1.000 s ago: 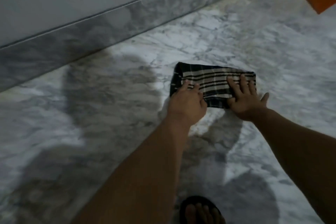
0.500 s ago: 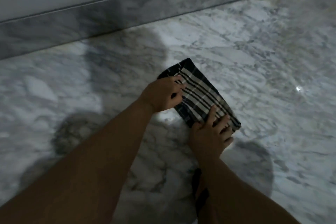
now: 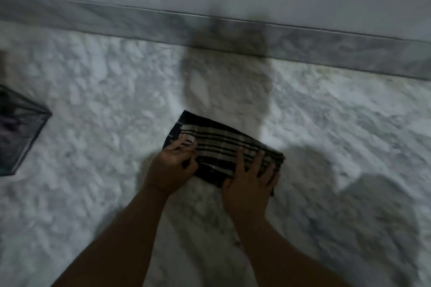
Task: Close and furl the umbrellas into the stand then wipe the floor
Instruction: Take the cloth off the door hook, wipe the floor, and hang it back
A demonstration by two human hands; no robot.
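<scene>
A folded cloth [image 3: 219, 144] with dark and pale stripes lies flat on the white marble floor [image 3: 98, 105], near the middle of the view. My left hand [image 3: 172, 165] grips the cloth's left end, its fingers curled over the near edge. My right hand [image 3: 250, 179] presses on the cloth's right end with straight, spread fingers. Both forearms reach in from the bottom. No umbrella shows in this view.
A grey marble skirting [image 3: 303, 44] runs along the foot of a pale wall behind the cloth. A dark wire-framed object [image 3: 16, 133] stands at the left edge. Shadows of my body fall over the floor on the right.
The cloth has slid and turned on the floor under both hands, and the view has swung left. The wire-framed object has come into sight at the left edge.
</scene>
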